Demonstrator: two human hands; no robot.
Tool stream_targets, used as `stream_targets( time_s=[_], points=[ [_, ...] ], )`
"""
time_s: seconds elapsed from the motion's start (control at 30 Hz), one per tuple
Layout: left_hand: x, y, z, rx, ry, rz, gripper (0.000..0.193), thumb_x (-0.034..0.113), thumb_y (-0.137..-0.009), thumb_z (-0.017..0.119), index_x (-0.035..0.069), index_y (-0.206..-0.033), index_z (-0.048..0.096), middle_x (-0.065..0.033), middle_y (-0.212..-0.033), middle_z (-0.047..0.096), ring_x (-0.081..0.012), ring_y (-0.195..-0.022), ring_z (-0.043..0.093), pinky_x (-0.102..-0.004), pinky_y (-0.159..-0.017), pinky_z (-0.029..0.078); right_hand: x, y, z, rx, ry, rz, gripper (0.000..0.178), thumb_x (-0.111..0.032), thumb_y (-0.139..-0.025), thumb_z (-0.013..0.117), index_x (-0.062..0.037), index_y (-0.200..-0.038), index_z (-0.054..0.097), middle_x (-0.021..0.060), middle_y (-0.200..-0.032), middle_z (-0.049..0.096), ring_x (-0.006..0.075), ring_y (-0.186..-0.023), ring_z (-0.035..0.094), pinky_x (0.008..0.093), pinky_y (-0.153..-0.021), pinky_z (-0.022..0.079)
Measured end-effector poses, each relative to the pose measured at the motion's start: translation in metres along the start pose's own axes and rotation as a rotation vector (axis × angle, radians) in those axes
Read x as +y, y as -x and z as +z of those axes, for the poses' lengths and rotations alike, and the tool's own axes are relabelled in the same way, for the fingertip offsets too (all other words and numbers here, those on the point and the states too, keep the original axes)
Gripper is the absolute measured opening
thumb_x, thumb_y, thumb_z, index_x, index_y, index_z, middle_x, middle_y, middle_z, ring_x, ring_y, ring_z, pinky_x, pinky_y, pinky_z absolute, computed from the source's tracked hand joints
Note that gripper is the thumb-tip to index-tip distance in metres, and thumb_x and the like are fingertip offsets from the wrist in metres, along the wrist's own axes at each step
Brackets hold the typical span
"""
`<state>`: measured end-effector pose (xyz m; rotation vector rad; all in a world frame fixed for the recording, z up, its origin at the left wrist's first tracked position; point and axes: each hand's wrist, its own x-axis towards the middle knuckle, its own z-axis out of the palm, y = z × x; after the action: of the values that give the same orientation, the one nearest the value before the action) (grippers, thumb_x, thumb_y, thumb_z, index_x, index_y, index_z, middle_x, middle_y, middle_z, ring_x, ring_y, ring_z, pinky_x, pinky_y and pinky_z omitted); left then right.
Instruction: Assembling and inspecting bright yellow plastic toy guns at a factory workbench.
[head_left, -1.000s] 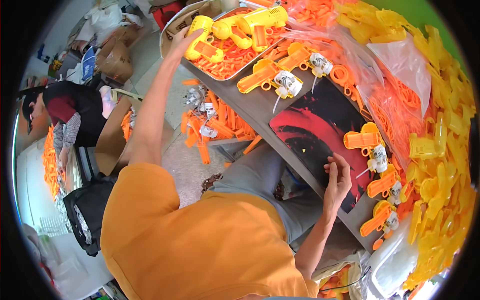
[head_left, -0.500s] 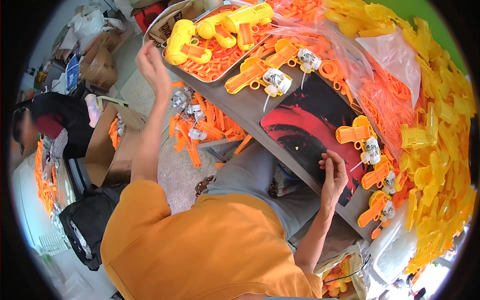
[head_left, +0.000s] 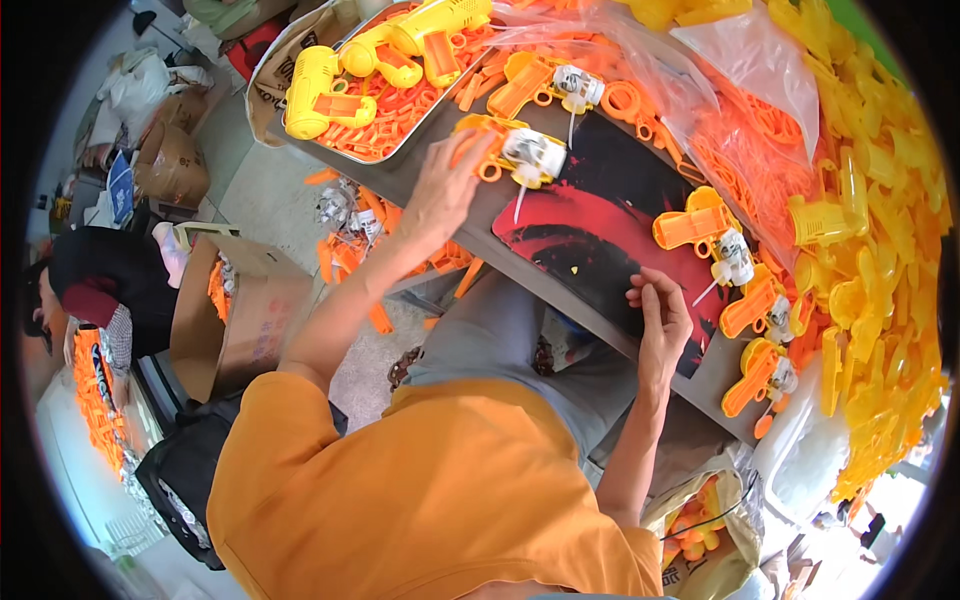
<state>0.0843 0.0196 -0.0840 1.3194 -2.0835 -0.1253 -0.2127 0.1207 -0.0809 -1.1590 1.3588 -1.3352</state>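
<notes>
The left grip (head_left: 445,190) curls over a yellow-orange assembly (head_left: 533,155) on the desk (head_left: 398,170), closure indeterminable; its leftward orientation probably suits grasping. The right grip (head_left: 663,318), half-open and visibly empty, hangs over the mat (head_left: 605,225).

Plastic assembly (head_left: 533,155) — orange, yellow, white. Mat (head_left: 605,245) — black, blotched red. Shirt (head_left: 430,480), plain orange. Trousers (head_left: 500,335), grey.

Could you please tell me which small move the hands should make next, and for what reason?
Probably the left hand should draw the yellow-and-orange piece toward the middle of the mat. Its fingers are at that piece's orange end, the piece lies by the mat's edge, and the right hand appears empty, loosely curled near the mat.
</notes>
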Motion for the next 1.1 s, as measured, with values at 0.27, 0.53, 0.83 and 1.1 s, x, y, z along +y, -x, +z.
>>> stream_targets(
  time_s=[0.27, 0.53, 0.83, 1.1],
  points=[
    [0.102, 0.025, 0.039, -0.066, 0.092, 0.093, 0.063, -0.004, -0.079, 0.056, 0.009, -0.138, 0.044, -0.0169, -0.133, 0.042, -0.0368, -0.122, 0.042, -0.0453, -0.102, 0.039, 0.005, -0.005, 0.015, 0.190, 0.326, -0.276, 0.027, -0.001, -0.094, 0.055, -0.0011, -0.121, 0.058, 0.0098, -0.121, 0.056, 0.0176, -0.109, 0.055, 0.0273, -0.093, 0.043],
    [0.121, 0.038, 0.044, -0.111, -0.006, 0.181, 0.061, -0.007, -0.079, 0.058, 0.018, -0.134, 0.053, -0.0164, -0.139, 0.038, -0.0383, -0.129, 0.038, -0.0477, -0.106, 0.037, 0.004, 0.004, 0.005, 0.186, 0.377, -0.266, 0.027, -0.004, -0.094, 0.056, -0.0025, -0.121, 0.060, 0.0120, -0.122, 0.057, 0.0226, -0.114, 0.053, 0.0317, -0.096, 0.042],
    [0.127, 0.027, 0.046, -0.202, -0.163, 0.306, 0.061, -0.001, -0.078, 0.059, 0.021, -0.134, 0.052, -0.0176, -0.139, 0.035, -0.0389, -0.129, 0.036, -0.0468, -0.099, 0.040, 0.002, 0.000, -0.001, 0.208, 0.356, -0.288, 0.027, -0.002, -0.092, 0.059, -0.0035, -0.118, 0.060, 0.0136, -0.121, 0.056, 0.0255, -0.107, 0.057, 0.0335, -0.089, 0.048],
    [0.130, 0.022, 0.022, -0.335, -0.126, 0.288, 0.054, -0.002, -0.081, 0.054, 0.015, -0.132, 0.056, -0.0225, -0.136, 0.035, -0.0447, -0.131, 0.032, -0.0535, -0.108, 0.030, 0.010, 0.003, 0.002, 0.178, 0.309, -0.328, 0.032, 0.006, -0.085, 0.061, -0.0010, -0.117, 0.060, 0.0162, -0.118, 0.056, 0.0282, -0.107, 0.058, 0.0332, -0.091, 0.047]
  ],
)
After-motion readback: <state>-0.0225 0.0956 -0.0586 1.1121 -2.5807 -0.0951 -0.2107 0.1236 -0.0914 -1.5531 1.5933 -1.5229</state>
